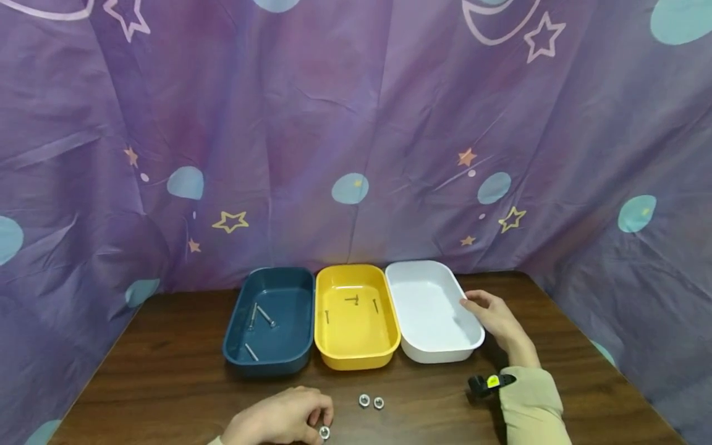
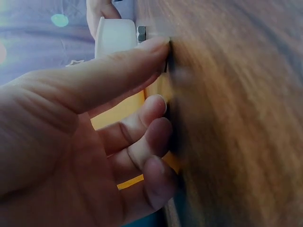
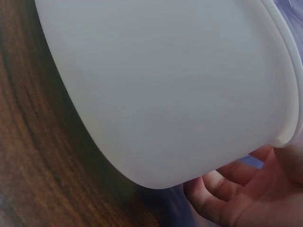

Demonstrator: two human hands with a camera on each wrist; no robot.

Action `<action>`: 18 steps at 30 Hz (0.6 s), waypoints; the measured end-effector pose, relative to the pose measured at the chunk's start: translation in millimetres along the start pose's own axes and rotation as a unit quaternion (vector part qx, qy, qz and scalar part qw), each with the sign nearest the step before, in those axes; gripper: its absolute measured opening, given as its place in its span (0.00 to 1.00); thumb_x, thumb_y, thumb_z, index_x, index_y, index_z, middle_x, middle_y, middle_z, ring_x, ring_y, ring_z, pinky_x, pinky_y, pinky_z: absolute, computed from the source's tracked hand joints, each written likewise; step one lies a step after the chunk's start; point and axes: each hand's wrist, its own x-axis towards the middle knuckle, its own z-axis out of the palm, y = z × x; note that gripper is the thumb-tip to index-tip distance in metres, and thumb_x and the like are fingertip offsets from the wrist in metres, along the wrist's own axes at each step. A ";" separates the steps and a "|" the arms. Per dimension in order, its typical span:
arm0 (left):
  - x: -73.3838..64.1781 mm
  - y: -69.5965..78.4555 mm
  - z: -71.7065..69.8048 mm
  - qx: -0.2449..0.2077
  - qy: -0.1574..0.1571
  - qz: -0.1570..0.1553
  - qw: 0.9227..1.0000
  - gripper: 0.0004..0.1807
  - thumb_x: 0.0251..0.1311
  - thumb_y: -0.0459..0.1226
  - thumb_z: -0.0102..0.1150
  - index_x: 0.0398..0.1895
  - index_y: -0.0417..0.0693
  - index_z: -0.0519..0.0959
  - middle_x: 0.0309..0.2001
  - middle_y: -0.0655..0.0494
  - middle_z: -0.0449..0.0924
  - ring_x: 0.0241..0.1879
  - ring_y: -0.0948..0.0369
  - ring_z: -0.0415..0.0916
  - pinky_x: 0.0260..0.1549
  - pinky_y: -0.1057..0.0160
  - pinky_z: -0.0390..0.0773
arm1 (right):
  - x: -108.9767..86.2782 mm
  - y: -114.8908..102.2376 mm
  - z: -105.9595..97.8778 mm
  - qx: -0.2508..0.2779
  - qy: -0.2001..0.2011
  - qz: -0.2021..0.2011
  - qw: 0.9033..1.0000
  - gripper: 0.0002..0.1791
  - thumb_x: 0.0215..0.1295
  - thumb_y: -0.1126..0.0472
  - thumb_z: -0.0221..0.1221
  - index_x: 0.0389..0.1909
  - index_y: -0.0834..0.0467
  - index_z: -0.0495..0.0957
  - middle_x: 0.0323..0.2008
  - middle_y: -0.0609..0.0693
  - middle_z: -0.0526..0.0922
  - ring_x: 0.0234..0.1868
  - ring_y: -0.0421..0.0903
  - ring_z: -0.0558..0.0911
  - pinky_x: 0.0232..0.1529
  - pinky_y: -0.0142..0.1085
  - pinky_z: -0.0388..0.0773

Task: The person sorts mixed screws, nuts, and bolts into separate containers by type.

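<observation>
In the head view my left hand (image 1: 286, 415) is low over the table, its thumb and index finger pinching a silver hex nut (image 1: 325, 432) at the tabletop. From the left wrist, the thumb of the left hand (image 2: 94, 123) hides most of that nut. Two more hex nuts, a left one (image 1: 364, 400) and a right one (image 1: 379, 403), lie to its right. My right hand (image 1: 497, 318) grips the right rim of a white tray (image 1: 431, 356), thumb over the edge. The right wrist view shows fingers (image 3: 222, 184) along the tray's outer wall.
A yellow tray (image 1: 356, 363) with several small screws stands left of the white one. Beside it, a dark blue tray (image 1: 269, 369) contains 3 longer bolts. The wooden table (image 1: 150, 371) ends at a purple patterned cloth (image 1: 311, 123) behind the trays.
</observation>
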 end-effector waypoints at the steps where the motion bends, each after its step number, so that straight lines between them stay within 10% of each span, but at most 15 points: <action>1: 0.9 0.2 0.2 0.000 0.001 -0.002 1.000 0.12 0.49 0.34 0.70 0.30 0.59 0.76 0.25 0.70 0.67 0.28 0.74 0.64 0.29 0.72 0.66 | 0.5 0.4 -0.9 0.000 0.001 -0.001 1.000 0.26 0.69 0.55 0.59 0.58 0.71 0.70 0.45 0.62 0.78 0.37 0.44 0.78 0.36 0.35 0.77; 10: 2.8 -0.3 4.7 0.036 0.024 0.052 0.998 0.13 0.48 0.32 0.70 0.33 0.59 0.78 0.31 0.71 0.65 0.31 0.75 0.64 0.34 0.75 0.66 | 0.3 5.8 -1.4 0.007 0.002 -0.003 1.000 0.26 0.69 0.55 0.59 0.58 0.71 0.71 0.42 0.57 0.79 0.36 0.43 0.79 0.36 0.36 0.78; 18: 1.2 1.9 2.0 0.046 0.023 0.041 0.998 0.10 0.52 0.33 0.68 0.30 0.58 0.77 0.31 0.72 0.66 0.31 0.76 0.64 0.34 0.74 0.67 | 2.5 1.2 -0.6 0.011 0.003 -0.015 1.000 0.25 0.70 0.56 0.58 0.57 0.71 0.71 0.43 0.59 0.79 0.37 0.43 0.79 0.36 0.35 0.78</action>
